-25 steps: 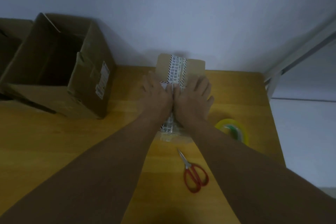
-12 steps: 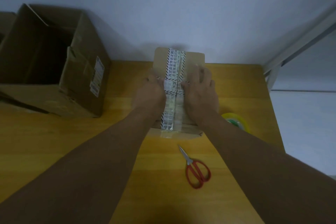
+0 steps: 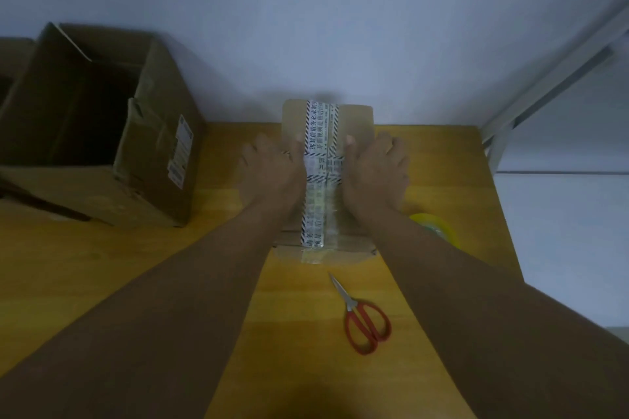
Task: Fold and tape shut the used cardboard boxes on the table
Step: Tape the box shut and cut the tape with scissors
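A small closed cardboard box (image 3: 355, 119) lies in the middle of the table, with printed black-and-white tape (image 3: 321, 160) and clear tape running along its top seam. My left hand (image 3: 269, 170) holds the box's left edge, thumb on top beside the tape and fingers over the side. My right hand (image 3: 376, 167) holds the right edge the same way. A large open cardboard box (image 3: 153, 160) stands at the left, flaps up. A yellow-green tape roll (image 3: 439, 230) lies right of the small box, partly behind my right forearm.
Red-handled scissors (image 3: 366, 320) lie on the wooden table (image 3: 102, 265) in front of the small box, between my forearms. A wall is close behind the table. The table's right edge borders a white frame (image 3: 503, 126). Another cardboard box (image 3: 10, 58) shows at the far left.
Both hands have slid apart from the middle of the tape seam outward to the left and right edges of the small box. The box has stayed in place.
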